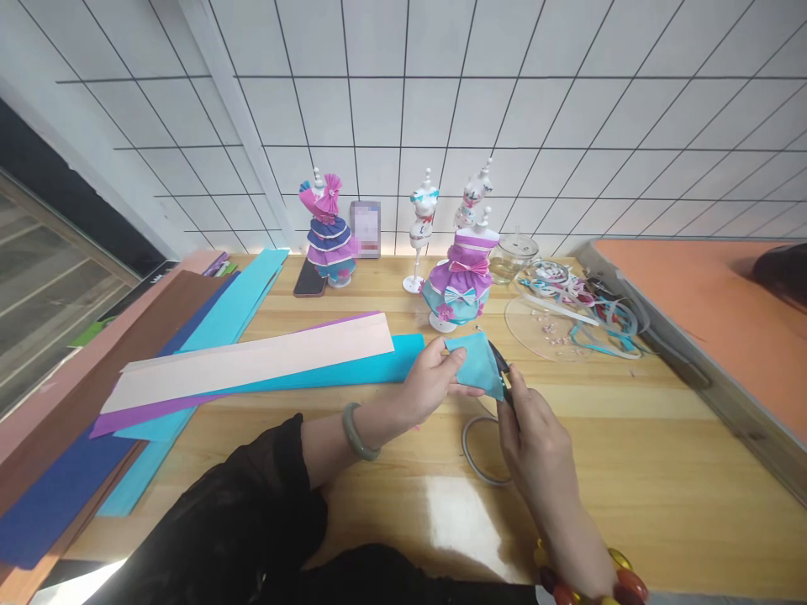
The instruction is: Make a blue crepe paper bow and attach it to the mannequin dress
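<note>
My left hand [432, 378] pinches a light blue piece of crepe paper [474, 363] between thumb and fingers, held above the table. In my right hand [535, 437] is a pair of dark scissors [503, 366], its blades up against the paper's right edge. Most of the handle is covered by my fingers. Below the paper a pale ring [472, 445] lies on the wood, partly behind my right hand. Left of my left hand lie long paper strips: a pale pink strip [265, 357] on top of a bright blue strip [378, 367].
Small dress forms stand at the back: a ruffled one [329, 235], a bare one [424, 214] and a purple-blue dressed one [462, 281]. A phone [308, 279] lies near the left one. Tangled ribbons [567, 286] and a clear dish [535, 332] are right; paper sheets [157, 323] cover the left.
</note>
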Tool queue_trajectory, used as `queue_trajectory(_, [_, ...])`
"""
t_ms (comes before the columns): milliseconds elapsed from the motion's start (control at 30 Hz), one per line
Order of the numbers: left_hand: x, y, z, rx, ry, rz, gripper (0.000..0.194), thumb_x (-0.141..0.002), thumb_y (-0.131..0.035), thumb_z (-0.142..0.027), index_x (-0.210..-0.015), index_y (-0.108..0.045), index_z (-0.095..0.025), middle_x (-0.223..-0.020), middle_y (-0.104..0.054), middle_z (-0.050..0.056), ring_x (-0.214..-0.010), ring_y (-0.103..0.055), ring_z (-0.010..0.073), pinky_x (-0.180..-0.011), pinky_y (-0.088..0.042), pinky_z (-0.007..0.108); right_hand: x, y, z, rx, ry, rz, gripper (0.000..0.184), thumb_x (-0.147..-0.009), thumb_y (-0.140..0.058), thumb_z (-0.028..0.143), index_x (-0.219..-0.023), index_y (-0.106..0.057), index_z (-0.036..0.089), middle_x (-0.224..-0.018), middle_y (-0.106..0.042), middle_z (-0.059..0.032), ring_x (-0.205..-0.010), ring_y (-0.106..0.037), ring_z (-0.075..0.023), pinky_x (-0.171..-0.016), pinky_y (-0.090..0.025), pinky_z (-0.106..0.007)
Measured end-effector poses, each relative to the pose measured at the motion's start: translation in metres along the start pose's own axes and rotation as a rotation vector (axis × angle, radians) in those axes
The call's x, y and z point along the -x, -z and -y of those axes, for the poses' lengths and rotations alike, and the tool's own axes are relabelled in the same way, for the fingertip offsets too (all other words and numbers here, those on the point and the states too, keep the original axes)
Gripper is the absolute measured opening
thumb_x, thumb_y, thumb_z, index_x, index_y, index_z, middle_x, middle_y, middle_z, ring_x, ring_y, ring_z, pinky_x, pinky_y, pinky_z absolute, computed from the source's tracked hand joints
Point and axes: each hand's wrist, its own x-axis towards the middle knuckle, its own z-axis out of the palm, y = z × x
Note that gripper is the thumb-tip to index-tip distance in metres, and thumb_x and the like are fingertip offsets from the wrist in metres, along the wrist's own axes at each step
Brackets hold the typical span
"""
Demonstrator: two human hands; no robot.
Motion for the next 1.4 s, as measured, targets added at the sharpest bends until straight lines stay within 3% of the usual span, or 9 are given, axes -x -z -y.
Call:
queue_trajectory(267, [-0.001,0.000,0.003,0.000,-0.034,0.019,0.039,-0.071,-0.063,-0.044,-0.070,-0.034,-0.018,-0.064,-0.033,-0.006,-0.057,-0.052,0.0071,-0.055,-0.051,0.023,-0.003,0.002,0.002,0.010,-0.039,0.008,0.051,-0.089,-0.039,0.018,-0.138,-0.026,0.015,-0.080,-0.057,-0.0089,-0.072,-0.057,-0.0216,-0.059,-0.049,-0.033])
queue_trajectory(400, [0.000,-0.001,0.005,0.011,-0.054,0.083,0.034,-0.073,-0.061,-0.044,-0.075,-0.039,-0.017,-0.070,-0.043,-0.004,-0.067,-0.057,0.0112,-0.058,-0.052,0.025,-0.003,0.003,0.002,0.028,-0.042,0.009,0.050,-0.089,-0.039,0.019,-0.138,-0.027,0.014,-0.078,-0.057,-0.0087,-0.070,-0.057,-0.0214,-0.056,-0.048,-0.032])
queue_trajectory(733, [-0.003,0.002,0.017,0.044,-0.100,0.069,0.033,-0.074,-0.060,-0.044,-0.078,-0.044,-0.015,-0.080,-0.043,-0.002,-0.076,-0.053,0.0111,-0.069,-0.055,0.037,-0.002,0.002,0.002,0.036,-0.037,0.014,0.050,-0.089,-0.038,0.019,-0.137,-0.027,0.014,-0.076,-0.056,-0.0079,-0.067,-0.056,-0.0206,-0.053,-0.046,-0.030])
queue_trajectory(933, [-0.003,0.002,0.018,0.030,-0.129,0.078,0.031,-0.077,-0.057,-0.042,-0.079,-0.043,-0.015,-0.079,-0.043,-0.002,-0.077,-0.053,0.0112,-0.069,-0.055,0.036,0.000,0.002,0.003,0.007,-0.039,0.027,0.049,-0.090,-0.038,0.020,-0.137,-0.026,0.015,-0.079,-0.057,-0.0090,-0.069,-0.056,-0.0207,-0.053,-0.046,-0.030])
queue_trajectory(1200, [-0.008,0.006,0.005,-0.025,-0.198,0.053,0.030,-0.077,-0.057,-0.043,-0.083,-0.045,-0.016,-0.070,-0.034,-0.005,-0.062,-0.042,0.0058,-0.064,-0.054,0.029,0.009,0.007,-0.004,-0.062,-0.081,0.041,0.047,-0.088,-0.044,0.021,-0.134,-0.035,0.014,-0.077,-0.058,-0.0076,-0.069,-0.058,-0.0200,-0.059,-0.048,-0.032])
queue_trajectory(1300, [-0.010,0.007,0.001,-0.012,-0.209,0.027,0.031,-0.075,-0.058,-0.043,-0.088,-0.047,-0.017,-0.071,-0.036,-0.004,-0.065,-0.044,0.0071,-0.064,-0.053,0.028,0.016,0.010,-0.009,-0.166,-0.151,0.055,0.044,-0.086,-0.048,0.023,-0.129,-0.042,0.017,-0.084,-0.060,-0.0087,-0.072,-0.059,-0.0195,-0.062,-0.049,-0.033])
queue_trajectory(1400, [-0.007,0.007,0.000,-0.077,-0.282,0.009,0.030,-0.075,-0.058,-0.043,-0.089,-0.049,-0.018,-0.068,-0.039,-0.005,-0.063,-0.043,0.0076,-0.065,-0.051,0.027,0.017,0.016,-0.007,-0.330,-0.426,-0.024,0.042,-0.080,-0.057,0.031,-0.120,-0.051,0.018,-0.093,-0.062,-0.0102,-0.074,-0.060,-0.0195,-0.062,-0.049,-0.033])
